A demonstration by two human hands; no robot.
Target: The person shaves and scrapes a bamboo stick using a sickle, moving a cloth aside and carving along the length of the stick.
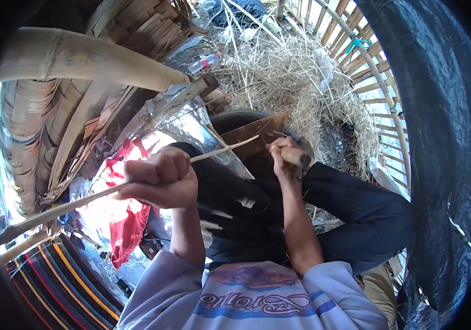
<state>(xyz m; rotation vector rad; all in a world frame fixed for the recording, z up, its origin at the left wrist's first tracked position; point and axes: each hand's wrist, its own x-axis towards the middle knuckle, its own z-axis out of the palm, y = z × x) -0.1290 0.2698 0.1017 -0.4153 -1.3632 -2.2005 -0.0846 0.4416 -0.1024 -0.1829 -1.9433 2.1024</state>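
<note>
My left hand [158,177] is closed in a fist around a long, thin bamboo stick [81,202]. The stick slants from the lower left up to a pale, narrow tip near my right hand. My right hand [285,155] grips a tool by its thick, round wooden handle [297,158]; I cannot make out the tool's working end. Just beyond the stick's tip is a flat brown piece [252,130] with a pointed corner, above a dark round container [233,118]. My legs [351,212] in dark trousers are bent below my hands.
Dry straw [296,82] covers the ground ahead. A thick bamboo pole [81,58] and a cut wooden post [183,99] stand at left, near a red cloth [128,231]. Striped fabric [62,286] lies lower left. A slatted bamboo fence [375,71] and dark sheeting [439,137] border the right.
</note>
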